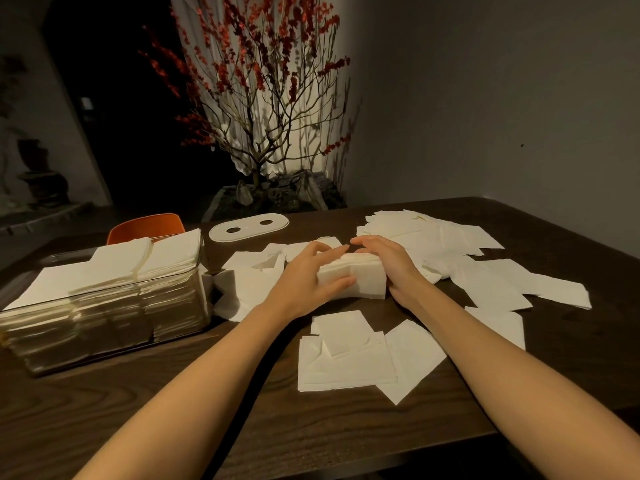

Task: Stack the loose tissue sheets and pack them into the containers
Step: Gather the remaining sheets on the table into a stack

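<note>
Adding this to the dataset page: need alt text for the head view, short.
Two bare hands, left hand and right hand, squeeze a thick stack of tissues on a dark wooden table. Loose sheets lie scattered around; a clear container at left is packed with tissues, its oval lid lying behind.

At the centre of the frame, the left hand [304, 275] and the right hand [388, 261] clasp a thick white stack of tissue sheets [360, 277] from either side on a dark wooden table [173, 393]. Loose white tissue squares [349, 358] lie scattered below and to the right. At left stands a clear rectangular container [104, 320], filled with tissues heaped above its rim. A white oval lid with two holes [248, 228] lies beyond the hands, an orange chair back [145, 226] behind the container.
</note>
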Available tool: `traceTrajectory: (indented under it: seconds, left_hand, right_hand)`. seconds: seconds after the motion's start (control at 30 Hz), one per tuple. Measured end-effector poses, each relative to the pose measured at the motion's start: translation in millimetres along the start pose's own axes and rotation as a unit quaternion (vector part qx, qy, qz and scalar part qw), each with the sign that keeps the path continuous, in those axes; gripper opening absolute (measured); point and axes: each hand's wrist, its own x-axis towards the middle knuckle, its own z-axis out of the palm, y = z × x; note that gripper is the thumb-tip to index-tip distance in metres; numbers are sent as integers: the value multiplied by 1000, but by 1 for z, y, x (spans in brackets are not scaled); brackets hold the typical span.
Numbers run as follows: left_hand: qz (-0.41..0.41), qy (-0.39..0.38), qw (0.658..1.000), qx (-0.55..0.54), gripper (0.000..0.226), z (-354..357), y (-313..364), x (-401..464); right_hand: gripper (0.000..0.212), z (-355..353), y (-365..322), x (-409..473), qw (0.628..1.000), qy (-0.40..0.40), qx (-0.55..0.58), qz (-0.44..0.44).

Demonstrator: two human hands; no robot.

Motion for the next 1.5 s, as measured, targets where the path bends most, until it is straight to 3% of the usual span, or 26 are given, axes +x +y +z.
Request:
traceTrajectory:
  seconds: [0.1,0.23,0.33,0.43,0.57,0.67,0.77,0.97,1.1,1.3,1.4,1.5]
  left_hand:
    - [-6,23,1000,-10,66,0,0,-2]
    - [-35,14,998,-51,54,2,4,0]
    - [-90,35,986,-135,59,5,9,3]
    - [-167,33,962,-215,74,1,9,5]
    - [-229,4,930,-288,78,-2,4,6]
    - [-235,-35,912,-333,84,0,6,7]
    - [-237,-51,892,-382,90,1,6,9]
    - [-237,-78,926,-283,96,-7,-5,9]
    - [-223,-77,920,-312,84,-7,-4,10]
    - [-254,-79,904,-334,89,-3,-6,12]
    - [-266,-61,892,-359,86,0,-1,12]
    - [-271,-36,894,-355,86,6,7,11]
  right_hand:
    - [16,-2,0,0,1000,12,-14,0]
    - [21,-1,-1,-2,999,-16,-21,25]
    - [39,-2,-2,-3,996,-84,3,22]
    - [39,-13,0,2,987,-161,-1,0]
    - [56,-31,6,7,955,-269,-124,-10]
    - [63,-31,10,8,947,-253,-197,-35]
    - [64,-26,11,9,951,-242,-188,-48]
    - [39,-31,11,6,955,-216,-192,-68]
    - [36,-31,10,9,968,-196,-131,-89]
    - [50,-30,14,10,971,-207,-113,-45]
    - [52,-18,14,7,979,-167,-103,-52]
    - [39,-5,13,5,991,-104,-70,-35]
